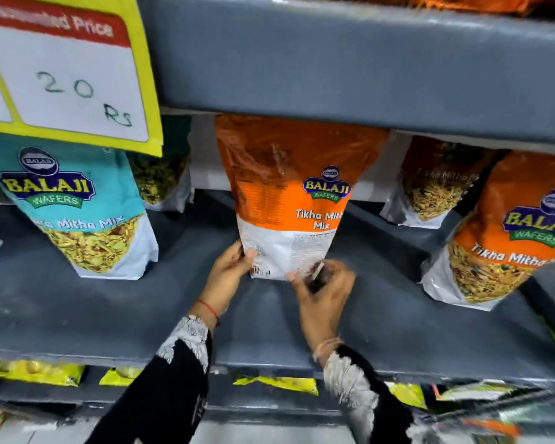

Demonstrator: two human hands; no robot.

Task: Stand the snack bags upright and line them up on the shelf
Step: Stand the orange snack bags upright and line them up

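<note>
An orange and white Tikha Mitha Mix bag [293, 193] stands upright on the grey shelf [109, 315], its back side turned toward me. My left hand [228, 277] grips its lower left corner. My right hand [322, 291] touches its bottom right edge; the fingers are blurred and seem curled around a small dark object. A teal mix bag [77, 213] stands to the left. Another orange bag [510, 238] leans at the right, with one more [436, 184] standing behind it.
A yellow price card [61, 68] reading 20 Rs hangs from the upper shelf edge [334, 59]. A bag with a clear window [161, 177] stands at the back behind the teal one. Yellow packets [36, 373] lie on the shelf below.
</note>
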